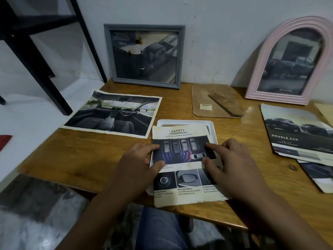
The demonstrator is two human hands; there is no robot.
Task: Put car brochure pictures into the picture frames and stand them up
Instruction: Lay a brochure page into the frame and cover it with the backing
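Observation:
A brochure page headed SAFETY (182, 134) lies over a white picture frame (183, 121) that is face down on the wooden table (252, 186). My left hand (137, 165) rests on the page's left side, fingers spread. Its right side is pinned under the fingers of my right hand (232, 165). Both hands press the page flat; neither lifts it. A grey frame (144, 55) with a truck picture stands against the wall. A pink arched frame (288, 60) with a car picture leans there too.
A car-interior picture (111, 112) lies at the left. A brown frame backing board with its stand (214, 101) lies behind the white frame. Several brochure pages (297, 132) are stacked at the right edge. Black furniture legs (36, 56) stand left of the table.

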